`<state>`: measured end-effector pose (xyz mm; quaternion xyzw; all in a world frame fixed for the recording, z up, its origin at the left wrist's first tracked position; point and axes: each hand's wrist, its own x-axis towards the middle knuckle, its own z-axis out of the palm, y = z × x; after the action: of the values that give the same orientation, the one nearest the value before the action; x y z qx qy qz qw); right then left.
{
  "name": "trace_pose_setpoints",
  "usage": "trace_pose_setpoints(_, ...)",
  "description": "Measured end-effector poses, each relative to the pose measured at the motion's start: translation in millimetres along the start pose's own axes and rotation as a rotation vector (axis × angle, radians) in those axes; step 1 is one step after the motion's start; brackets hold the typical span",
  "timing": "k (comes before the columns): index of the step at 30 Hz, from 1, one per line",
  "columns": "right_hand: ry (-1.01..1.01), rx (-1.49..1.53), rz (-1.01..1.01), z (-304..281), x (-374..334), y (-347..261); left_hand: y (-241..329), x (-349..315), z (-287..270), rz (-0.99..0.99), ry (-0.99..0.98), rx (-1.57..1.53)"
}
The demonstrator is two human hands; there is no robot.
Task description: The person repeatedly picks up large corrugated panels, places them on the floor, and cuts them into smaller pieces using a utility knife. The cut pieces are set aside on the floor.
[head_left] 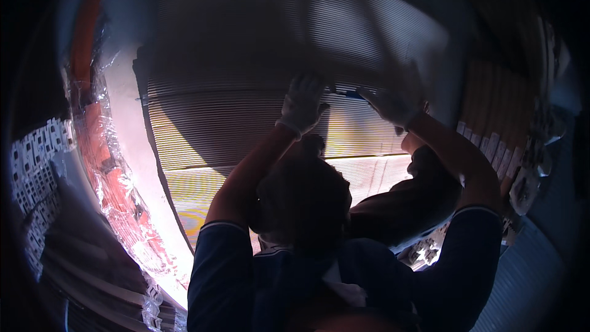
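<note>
In a white glove, my left hand (304,102) lies with its palm on a wide ribbed sheet (264,123), its thumb apart from the fingers. My right hand (393,103), also gloved, is dim and a little blurred. At its fingertips is a slim blue tool (353,94) with a thin pale tip directed at my left hand; whether it is a pen or a knife I cannot tell. Both arms, in short dark blue sleeves, reach forward. A dark rounded form (301,200) and a dark cloth-covered shape (405,206) cover the sheet's near part.
Along the left runs a row of orange-red items wrapped in clear plastic film (101,141), beside a pale strip (132,123). White perforated parts (40,160) are stacked at far left. Brown boards (498,104) stand at right, with a bluish ribbed panel (522,276) below. Strong shadow covers much.
</note>
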<state>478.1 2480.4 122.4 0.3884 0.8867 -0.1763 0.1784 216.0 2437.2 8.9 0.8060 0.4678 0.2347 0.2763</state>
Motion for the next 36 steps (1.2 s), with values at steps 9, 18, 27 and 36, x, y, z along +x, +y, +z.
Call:
trace_pose_setpoints(9,-0.086,-0.137,0.038,8.7,-19.0,22.6,15.6,14.5,-15.7,0.012,-0.081,0.085)
trace_pose_setpoints(18,-0.148,0.031,0.156,43.2,-120.5,122.5,15.9,11.2,8.9,0.057,-0.088,0.431)
trace_pose_setpoints(27,-0.154,-0.047,0.271,76.8,-231.2,232.3,21.7,14.3,19.0,0.005,-0.212,0.693)
trace_pose_setpoints(36,-0.233,0.093,0.476,102.2,-319.6,310.3,27.6,20.4,17.1,0.065,-0.157,0.692)
